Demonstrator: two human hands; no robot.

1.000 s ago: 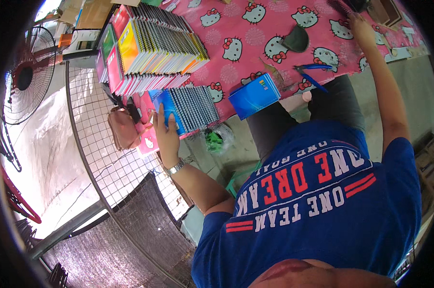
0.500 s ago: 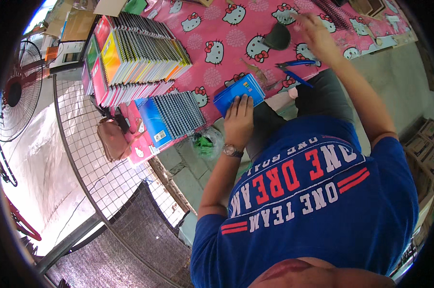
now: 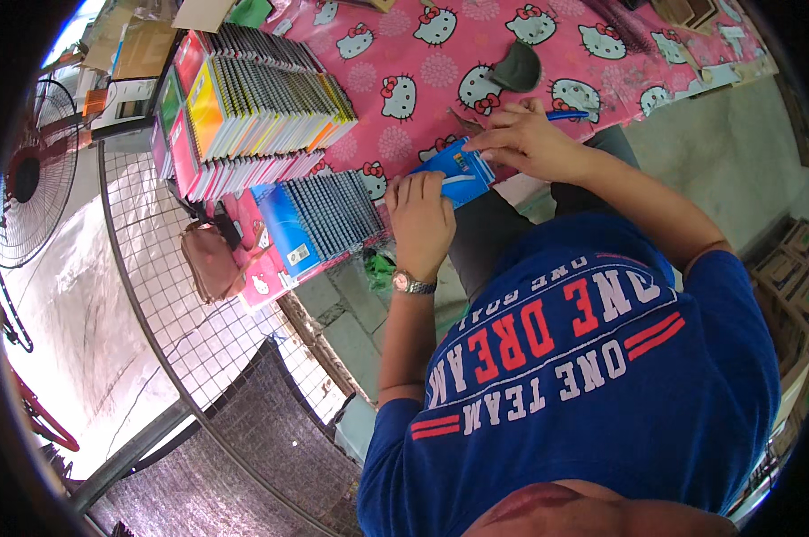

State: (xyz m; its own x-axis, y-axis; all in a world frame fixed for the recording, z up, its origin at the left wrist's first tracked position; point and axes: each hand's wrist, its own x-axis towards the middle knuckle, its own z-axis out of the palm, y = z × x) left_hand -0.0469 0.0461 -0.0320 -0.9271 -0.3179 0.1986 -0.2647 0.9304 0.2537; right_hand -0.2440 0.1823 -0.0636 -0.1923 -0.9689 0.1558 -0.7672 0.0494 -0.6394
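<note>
**Two hands on one blue notebook at the edge of the pink surface**

At the far left stands one pedestal fan [image 3: 24, 179], beside a wire grid panel [image 3: 167, 295] that runs down along the side of the stall. One brown bag [image 3: 212, 261] hangs against that grid.

Next come the stacks. One tall fanned row of spiral notebooks [image 3: 261, 94] with yellow, red and green covers lies on the surface [image 3: 404, 67], which wears a pink cloth printed with white cartoon cats. Below it sits a second, flatter row with pink edges [image 3: 243, 174], and below that a third row of blue-covered spiral notebooks [image 3: 319, 219], which hangs partly over the surface's near edge. The books in each row are too many and too tightly packed to count.

Just right of the blue row, the left hand [image 3: 419, 217] lies palm down, fingers pressed together and laid flat on the near end of a single blue notebook [image 3: 458, 174]. A wristwatch [image 3: 413, 285] sits on that wrist. The notebook lies at the near edge of the surface, between both hands.

The right hand [image 3: 525, 141] rests on the notebook's far corner, fingers curled and pinching one blue pen [image 3: 567, 115], whose end sticks out to the right. One dark folded piece [image 3: 514, 67] lies on the cloth beyond it.
</note>
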